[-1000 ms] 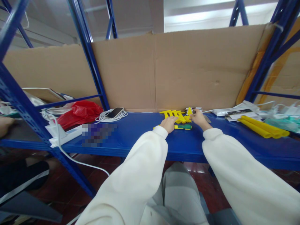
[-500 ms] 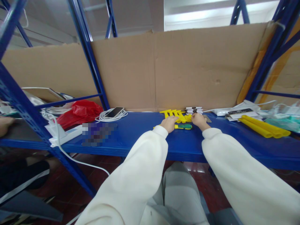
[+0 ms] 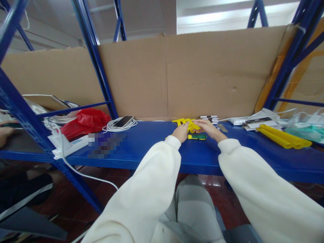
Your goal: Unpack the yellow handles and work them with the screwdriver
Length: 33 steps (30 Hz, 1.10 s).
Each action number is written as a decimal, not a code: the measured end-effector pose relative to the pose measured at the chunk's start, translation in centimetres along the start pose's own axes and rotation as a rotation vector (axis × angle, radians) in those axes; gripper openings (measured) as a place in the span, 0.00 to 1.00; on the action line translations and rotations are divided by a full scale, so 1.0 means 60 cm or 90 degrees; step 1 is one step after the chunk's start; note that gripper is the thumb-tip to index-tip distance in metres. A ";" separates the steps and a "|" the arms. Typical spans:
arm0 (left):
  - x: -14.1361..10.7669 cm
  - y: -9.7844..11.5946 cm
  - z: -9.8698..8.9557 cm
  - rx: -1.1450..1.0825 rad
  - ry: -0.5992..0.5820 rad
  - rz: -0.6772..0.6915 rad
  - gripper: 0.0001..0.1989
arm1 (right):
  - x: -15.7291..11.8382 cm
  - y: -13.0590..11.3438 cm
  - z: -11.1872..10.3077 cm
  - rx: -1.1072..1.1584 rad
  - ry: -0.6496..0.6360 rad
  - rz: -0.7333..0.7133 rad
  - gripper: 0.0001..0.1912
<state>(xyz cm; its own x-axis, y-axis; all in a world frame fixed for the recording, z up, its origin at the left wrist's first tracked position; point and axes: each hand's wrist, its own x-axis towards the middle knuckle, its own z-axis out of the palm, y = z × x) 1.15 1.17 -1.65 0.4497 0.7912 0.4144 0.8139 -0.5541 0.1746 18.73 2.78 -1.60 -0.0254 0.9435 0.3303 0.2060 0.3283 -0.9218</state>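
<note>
Several yellow plastic pieces (image 3: 193, 126) lie bunched together on the blue shelf top (image 3: 152, 141), partly hidden by my hands. My left hand (image 3: 180, 132) is closed against them from the left, though its fingertips are hard to see. From the right my right hand (image 3: 209, 128) reaches over the pieces, with its fingers stretched out and its thumb lower down. Just in front of both hands lies a screwdriver (image 3: 197, 137) with a green and yellow handle; nobody touches it. The exact shape of the yellow pieces is too small to tell.
Behind stand a cardboard panel (image 3: 215, 74) and small black-and-white packets (image 3: 211, 118). At right lie yellow tubes (image 3: 283, 136) and plastic bags (image 3: 307, 130). At left are a phone (image 3: 124, 121) on a coiled white cable, a red bag (image 3: 88, 119) and another person's hand (image 3: 4, 135).
My right hand has moved left over the yellow pieces, and its fingers have straightened. The pieces now sit in a tighter bunch. My left hand has barely moved.
</note>
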 end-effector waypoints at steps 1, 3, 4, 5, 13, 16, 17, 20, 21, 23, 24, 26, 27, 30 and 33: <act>-0.001 0.001 -0.002 0.000 0.002 -0.008 0.30 | -0.003 -0.003 0.005 0.025 -0.021 0.016 0.10; -0.004 0.004 -0.006 0.005 -0.002 -0.028 0.30 | -0.007 -0.006 0.011 0.058 -0.025 0.039 0.09; -0.005 0.006 -0.008 0.009 -0.006 -0.040 0.30 | -0.006 -0.007 0.011 0.070 -0.006 0.046 0.08; -0.007 0.007 -0.010 0.013 -0.012 -0.050 0.30 | -0.004 -0.007 0.009 0.081 0.029 0.051 0.07; -0.012 0.007 -0.008 -0.021 -0.030 0.089 0.32 | 0.013 -0.006 -0.033 0.266 0.327 0.072 0.02; -0.009 0.007 -0.006 -0.035 -0.029 0.133 0.29 | 0.011 -0.011 -0.038 0.318 0.365 0.103 0.04; -0.008 0.006 -0.005 -0.038 -0.028 0.140 0.28 | 0.010 -0.013 -0.037 0.325 0.371 0.110 0.05; -0.002 0.002 -0.001 -0.049 -0.019 0.150 0.26 | 0.009 -0.017 -0.035 0.318 0.373 0.106 0.06; 0.000 0.000 0.000 -0.053 -0.011 0.145 0.26 | 0.008 -0.018 -0.034 0.310 0.367 0.094 0.07; 0.004 -0.005 0.004 -0.059 0.016 0.108 0.26 | 0.007 -0.018 -0.033 0.291 0.345 0.072 0.08; 0.006 -0.008 0.006 -0.063 0.035 0.076 0.26 | 0.006 -0.018 -0.033 0.279 0.333 0.068 0.08; 0.010 -0.015 0.008 -0.075 0.073 -0.012 0.27 | 0.004 -0.016 -0.032 0.245 0.314 0.075 0.08; 0.011 -0.018 0.008 -0.082 0.088 -0.065 0.28 | 0.003 -0.014 -0.031 0.222 0.308 0.079 0.09; 0.015 -0.030 0.006 -0.116 0.102 -0.235 0.28 | 0.002 -0.008 -0.030 0.167 0.287 0.075 0.08; 0.019 -0.043 0.005 -0.162 0.093 -0.352 0.29 | 0.004 -0.001 -0.029 0.139 0.272 0.069 0.07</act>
<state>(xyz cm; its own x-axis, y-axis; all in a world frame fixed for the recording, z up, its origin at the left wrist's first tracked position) -0.31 3.56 -1.91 -0.0821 0.9451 0.3162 0.7909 -0.1312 0.5977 20.39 2.93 -1.13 0.3978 0.8849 0.2420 -0.0252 0.2743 -0.9613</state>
